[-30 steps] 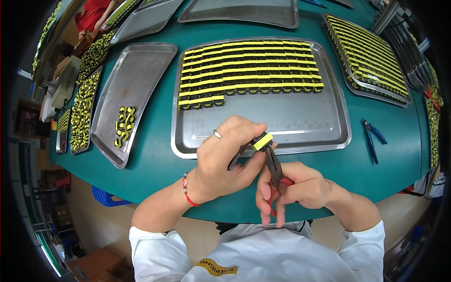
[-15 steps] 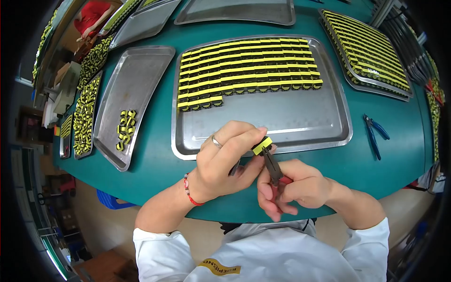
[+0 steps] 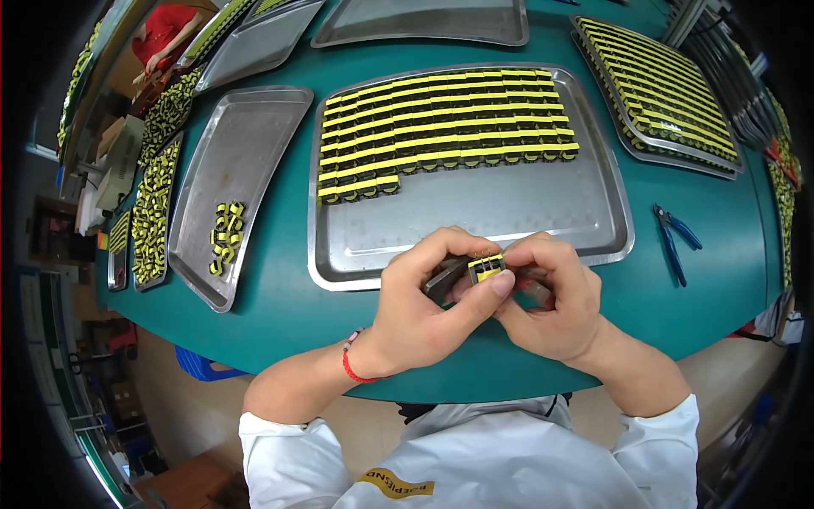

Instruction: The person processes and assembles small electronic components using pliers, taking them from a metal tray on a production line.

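My left hand point(image 3: 415, 310) pinches a small black-and-yellow block-shaped part point(image 3: 487, 268), its open-slotted side facing up. Under the left fingers shows a dark bar point(image 3: 445, 280); I cannot make out what it belongs to. My right hand point(image 3: 555, 297) is closed close against the part, thumb and forefinger touching its right edge. Red-handled pliers point(image 3: 536, 288) are tucked inside the right fingers, mostly hidden. Just beyond both hands lies a metal tray point(image 3: 475, 208) with rows of the same yellow-topped black parts point(image 3: 449, 123).
A metal tray point(image 3: 242, 153) on the left holds a few loose parts point(image 3: 225, 237). Farther left, another tray point(image 3: 154, 212) is heaped with them. Stacked full trays point(image 3: 657, 93) stand at the right, near blue-handled cutters point(image 3: 676, 242). A person in red point(image 3: 165, 34) sits at the far left.
My right hand has turned and closed in beside the part, drawing the plier jaws away from its top. The left hand has tilted the part, so its slotted side shows.
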A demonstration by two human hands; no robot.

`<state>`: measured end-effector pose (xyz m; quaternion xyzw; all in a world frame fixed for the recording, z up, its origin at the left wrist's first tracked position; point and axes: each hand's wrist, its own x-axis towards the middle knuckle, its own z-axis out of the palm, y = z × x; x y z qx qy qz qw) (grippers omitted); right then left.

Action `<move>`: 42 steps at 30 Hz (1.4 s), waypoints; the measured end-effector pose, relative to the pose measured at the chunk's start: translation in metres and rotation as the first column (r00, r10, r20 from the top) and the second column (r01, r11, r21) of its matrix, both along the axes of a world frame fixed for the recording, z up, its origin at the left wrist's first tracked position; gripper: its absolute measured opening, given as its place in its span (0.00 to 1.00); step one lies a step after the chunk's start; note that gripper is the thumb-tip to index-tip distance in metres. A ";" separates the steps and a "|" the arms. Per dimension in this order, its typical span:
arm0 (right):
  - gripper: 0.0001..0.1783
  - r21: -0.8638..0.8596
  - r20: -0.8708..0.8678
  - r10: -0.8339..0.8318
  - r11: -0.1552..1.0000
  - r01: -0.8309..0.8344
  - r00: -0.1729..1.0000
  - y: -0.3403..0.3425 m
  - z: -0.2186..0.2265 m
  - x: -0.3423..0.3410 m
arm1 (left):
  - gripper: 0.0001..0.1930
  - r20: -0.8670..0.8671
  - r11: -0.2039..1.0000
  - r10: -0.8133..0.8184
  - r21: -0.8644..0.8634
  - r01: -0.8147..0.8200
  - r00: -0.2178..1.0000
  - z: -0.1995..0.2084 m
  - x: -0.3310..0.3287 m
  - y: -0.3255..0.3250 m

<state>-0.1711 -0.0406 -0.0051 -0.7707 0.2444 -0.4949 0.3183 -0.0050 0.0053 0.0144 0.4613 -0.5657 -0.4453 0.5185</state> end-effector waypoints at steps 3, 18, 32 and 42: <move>0.24 0.010 0.002 -0.007 1.000 0.006 1.000 0.002 0.001 -0.002 | 0.12 -0.214 0.994 0.025 0.107 -0.002 0.977 0.001 -0.005 0.000; 0.18 0.233 0.005 0.084 0.969 -0.083 0.996 0.015 0.003 0.001 | 0.41 -0.445 0.951 -0.287 -0.028 0.307 0.848 -0.012 0.007 -0.008; 0.18 0.296 -0.010 0.084 0.952 -0.078 0.996 0.019 -0.001 0.000 | 0.42 -0.333 0.946 -0.304 0.004 0.324 0.892 -0.009 0.008 -0.009; 0.17 0.485 -0.061 0.138 0.870 -0.092 0.989 0.003 0.006 -0.001 | 0.32 -0.679 0.904 -0.073 0.264 0.336 0.730 -0.016 0.002 -0.015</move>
